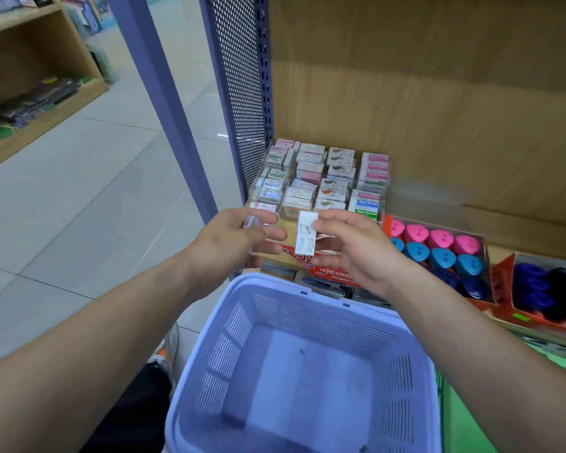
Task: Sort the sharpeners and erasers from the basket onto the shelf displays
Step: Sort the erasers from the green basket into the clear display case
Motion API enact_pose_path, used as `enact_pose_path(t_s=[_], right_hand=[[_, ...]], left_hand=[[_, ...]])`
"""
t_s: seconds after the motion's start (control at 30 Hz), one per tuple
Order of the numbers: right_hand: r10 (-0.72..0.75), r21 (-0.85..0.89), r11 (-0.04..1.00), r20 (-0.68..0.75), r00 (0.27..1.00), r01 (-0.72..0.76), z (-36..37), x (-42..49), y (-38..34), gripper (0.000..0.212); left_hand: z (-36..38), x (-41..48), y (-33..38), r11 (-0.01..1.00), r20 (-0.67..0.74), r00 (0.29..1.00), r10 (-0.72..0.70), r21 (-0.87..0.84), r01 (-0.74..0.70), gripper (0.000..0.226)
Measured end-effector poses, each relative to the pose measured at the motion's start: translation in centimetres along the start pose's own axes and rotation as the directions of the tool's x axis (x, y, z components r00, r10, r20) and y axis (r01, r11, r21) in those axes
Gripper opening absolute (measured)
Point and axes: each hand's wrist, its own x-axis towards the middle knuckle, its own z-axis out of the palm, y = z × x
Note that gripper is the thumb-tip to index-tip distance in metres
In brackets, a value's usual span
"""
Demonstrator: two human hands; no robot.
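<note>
A lilac plastic basket [307, 305] sits low in front of me; only tiny specks lie on its floor. My right hand [350, 250] pinches a white wrapped eraser [306, 233] upright above the basket's far rim. My left hand [236, 237] holds a small clear-wrapped item with a barcode [250, 221] between thumb and fingers. Just beyond both hands stands a clear tiered display of boxed erasers [321, 178] on the wooden shelf. To its right a red tray holds pink, blue and dark heart-shaped sharpeners [438, 253].
A second red tray of dark blue and black sharpeners [549, 292] lies at the far right. A purple perforated upright [242, 93] borders the shelf on the left. Tiled aisle floor [95, 191] and another wooden shelf unit [30, 76] lie to the left.
</note>
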Motion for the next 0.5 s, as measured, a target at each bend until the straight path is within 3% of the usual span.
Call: enact_pose_path(t_s=[0.13, 0.37, 0.5], right_hand=[[0.078, -0.062, 0.995, -0.033, 0.996, -0.079, -1.1, 0.1, 0.7, 0.021], [0.057, -0.266, 0.96, -0.114, 0.992, -0.086, -4.6, 0.6, 3.3, 0.031], [0.008, -0.315, 0.947, -0.175, 0.984, -0.064, -6.1, 1.3, 3.2, 0.032]], left_hand=[[0.6, 0.2, -0.2, 0.994, 0.018, 0.999, -0.039, 0.1, 0.037, 0.019], [0.8, 0.8, -1.5, 0.964, 0.075, 0.997, 0.002, 0.267, -0.021, 0.023], [0.5, 0.9, -1.5, 0.971, 0.097, 0.995, 0.009, 0.238, -0.032, 0.015]])
